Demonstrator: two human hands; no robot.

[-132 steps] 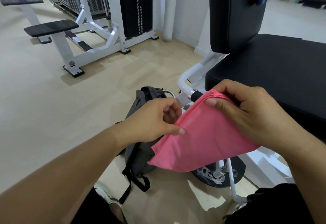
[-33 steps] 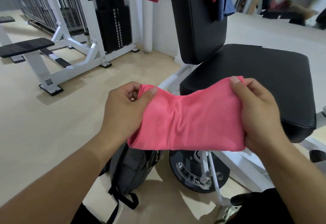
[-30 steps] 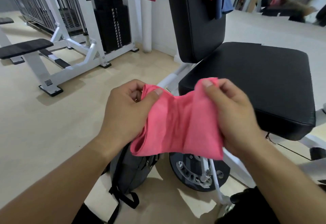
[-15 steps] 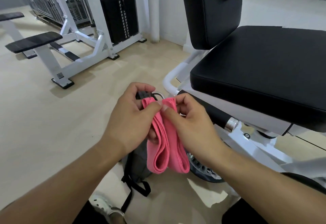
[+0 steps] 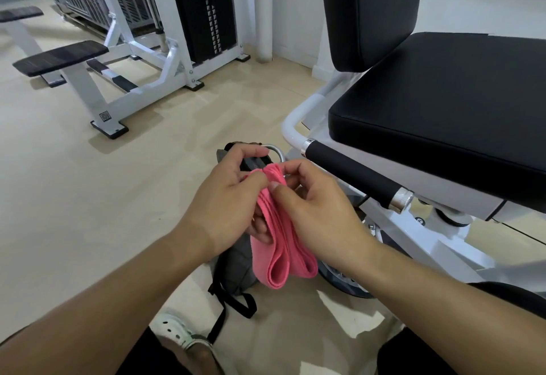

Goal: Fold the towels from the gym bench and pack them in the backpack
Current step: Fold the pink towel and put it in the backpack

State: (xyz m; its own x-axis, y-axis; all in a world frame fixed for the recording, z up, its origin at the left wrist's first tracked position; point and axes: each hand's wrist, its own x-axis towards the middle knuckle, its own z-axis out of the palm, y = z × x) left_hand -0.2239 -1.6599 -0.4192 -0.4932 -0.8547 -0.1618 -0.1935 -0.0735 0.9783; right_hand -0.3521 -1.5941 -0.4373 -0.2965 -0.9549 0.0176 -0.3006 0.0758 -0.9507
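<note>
A pink towel (image 5: pixel 283 256), folded into a narrow hanging bundle, is held just above a grey backpack (image 5: pixel 235 265) that stands on the floor beside the bench. My left hand (image 5: pixel 218 206) pinches the towel's top edge from the left. My right hand (image 5: pixel 319 215) pinches the same top edge from the right, thumb on the cloth. The towel's looped lower end hangs free over the backpack. The black padded gym bench seat (image 5: pixel 443 103) is to the right, with its upright backrest (image 5: pixel 369 11) behind. The hands and towel hide most of the backpack's top.
The bench's white frame and black roller handle (image 5: pixel 354 176) run close to my right hand. A white weight machine (image 5: pixel 139 58) with a black weight stack stands at the back left. Beige floor spreads to the left. My shoe (image 5: pixel 177 333) shows at the bottom.
The towel went from spread wide between my hands to folded narrow, as my right hand brought its end over to the left hand. Both hands lowered it toward the backpack.
</note>
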